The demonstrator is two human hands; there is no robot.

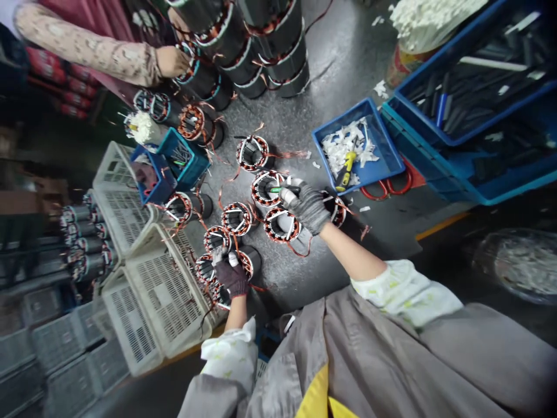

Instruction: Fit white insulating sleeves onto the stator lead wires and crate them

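Observation:
Several motor stators with copper windings stand on a grey table (304,122). My right hand (304,204), in a grey glove, is closed around a green-handled tool (278,190) whose tip reaches into one stator (263,188). Another stator (282,225) sits just under that hand. My left hand (230,273), in a dark glove, grips the top of a stator (250,261) near the table's front edge, with more stators (216,238) beside it.
White plastic crates (152,290) stand at the left. A small blue tray (383,168) holds white scraps and a yellow tool (346,168); red scissors (387,188) lie under it. Bigger blue bins (470,133) sit right. A co-worker's hand (172,61) touches stacked stators (256,40) at the back.

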